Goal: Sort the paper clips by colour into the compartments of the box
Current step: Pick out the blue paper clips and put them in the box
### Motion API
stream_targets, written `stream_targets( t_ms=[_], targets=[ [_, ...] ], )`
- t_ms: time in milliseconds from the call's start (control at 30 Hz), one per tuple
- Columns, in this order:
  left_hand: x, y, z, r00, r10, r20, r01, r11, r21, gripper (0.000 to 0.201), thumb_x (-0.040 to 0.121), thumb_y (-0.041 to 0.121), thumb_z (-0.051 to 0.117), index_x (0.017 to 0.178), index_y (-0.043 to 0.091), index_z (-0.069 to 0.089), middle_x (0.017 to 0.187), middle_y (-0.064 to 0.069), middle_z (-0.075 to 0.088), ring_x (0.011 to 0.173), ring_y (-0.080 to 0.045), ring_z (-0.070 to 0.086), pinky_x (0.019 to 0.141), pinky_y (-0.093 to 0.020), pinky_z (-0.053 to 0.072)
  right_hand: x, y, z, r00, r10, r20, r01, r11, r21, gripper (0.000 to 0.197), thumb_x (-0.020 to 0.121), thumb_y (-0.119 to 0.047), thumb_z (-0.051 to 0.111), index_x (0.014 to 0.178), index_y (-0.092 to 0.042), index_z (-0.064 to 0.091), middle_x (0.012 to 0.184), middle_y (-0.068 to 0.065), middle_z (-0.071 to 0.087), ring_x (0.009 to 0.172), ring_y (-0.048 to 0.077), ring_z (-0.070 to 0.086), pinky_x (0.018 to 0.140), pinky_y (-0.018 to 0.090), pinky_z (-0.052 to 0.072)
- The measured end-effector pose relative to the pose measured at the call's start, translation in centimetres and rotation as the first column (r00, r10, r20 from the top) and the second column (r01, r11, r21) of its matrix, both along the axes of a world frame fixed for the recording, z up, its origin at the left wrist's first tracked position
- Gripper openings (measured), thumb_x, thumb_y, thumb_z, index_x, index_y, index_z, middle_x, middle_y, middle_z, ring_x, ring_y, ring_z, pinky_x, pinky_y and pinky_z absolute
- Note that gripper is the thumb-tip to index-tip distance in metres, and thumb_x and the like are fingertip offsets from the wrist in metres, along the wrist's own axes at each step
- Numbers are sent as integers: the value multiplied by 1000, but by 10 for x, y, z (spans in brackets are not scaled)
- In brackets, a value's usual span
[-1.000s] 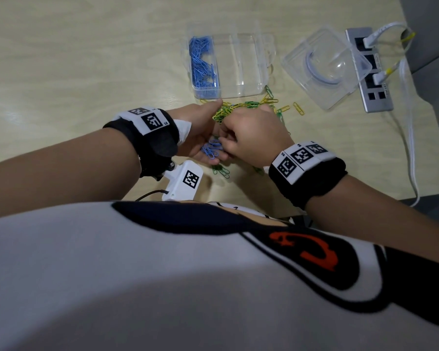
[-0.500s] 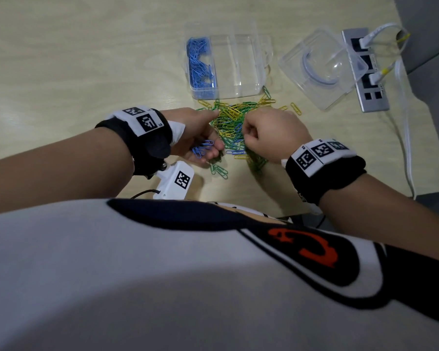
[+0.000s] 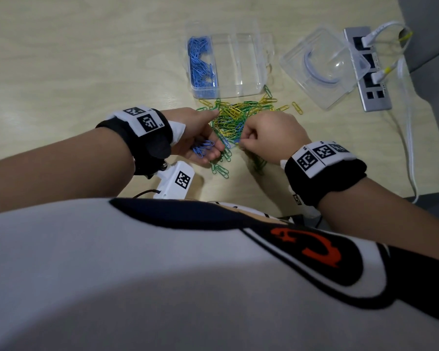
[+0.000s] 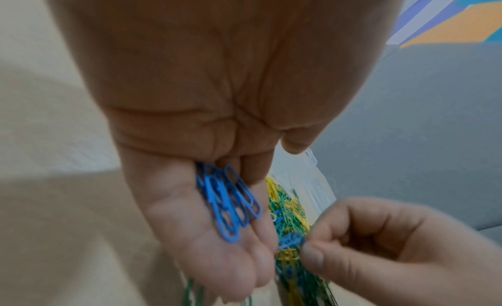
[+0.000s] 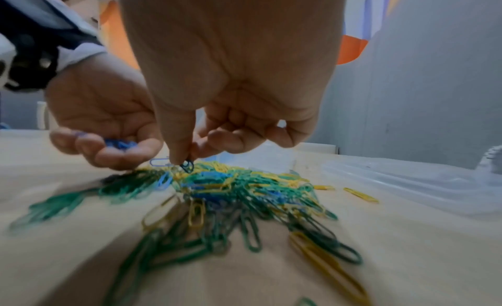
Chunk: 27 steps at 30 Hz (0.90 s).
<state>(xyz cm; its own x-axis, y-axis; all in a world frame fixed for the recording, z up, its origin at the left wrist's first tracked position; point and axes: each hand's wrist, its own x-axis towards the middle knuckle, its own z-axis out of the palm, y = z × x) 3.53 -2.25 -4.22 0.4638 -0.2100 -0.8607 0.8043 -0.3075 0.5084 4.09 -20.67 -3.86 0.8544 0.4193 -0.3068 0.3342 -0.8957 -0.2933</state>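
Left hand (image 3: 200, 138) cups blue clips (image 4: 228, 201), grip relaxed; right hand (image 3: 271, 138) pinches blue clip (image 5: 187, 165)

A loose heap of green, yellow and blue paper clips (image 3: 235, 120) lies just before the clear box (image 3: 238, 89), whose leftmost compartment holds blue clips (image 3: 200, 64).

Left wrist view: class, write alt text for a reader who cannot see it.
The left hand, palm up, cradles several blue paper clips. Beside it the right hand pinches another blue clip above a mixed pile of green, yellow and blue clips.
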Motion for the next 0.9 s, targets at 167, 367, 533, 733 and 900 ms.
stream_targets(
  t_ms=[167,367,533,733,900],
  targets=[
    [-1,-11,0,998,67,-8,-67,995,-70,66,98,57,22,87,6,62,69,-12,63,58,-18,63,61,-28,56,-4,23,10,998,45,-40,-35,975,220,5,78,-30,63,73,-30,62,73,-9,62,77,12,57,72,32,47],
    [2,-2,-1,1000,31,4,-31,999,-21,74,98,58,21,89,-1,65,71,-13,63,53,-16,61,55,-25,55,5,8,3,998,-20,-51,26,993,113,4,77,-29,58,73,-30,60,78,-10,61,82,15,58,77,36,49],
    [3,3,-2,999,40,7,-40,999,-1,74,98,57,23,91,-4,65,70,-14,62,50,-17,60,49,-23,54,11,-3,5,995,-67,-71,67,998,-8,7,85,-25,58,81,-28,62,84,-8,64,85,17,60,76,33,51],
    [2,-1,-2,999,36,21,-36,999,-9,72,99,55,22,91,-2,65,72,-13,63,50,-15,60,53,-22,54,7,3,6,991,-85,-107,101,983,154,11,85,-21,58,87,-25,68,80,-8,65,83,13,61,76,29,49],
    [3,-6,0,997,76,7,-76,996,-44,72,98,57,19,92,1,64,68,-10,65,52,-14,62,56,-24,55,0,14,11,974,-65,-219,150,905,399,8,83,-23,67,88,-28,71,75,-11,66,72,2,59,72,23,49]
  ],
)
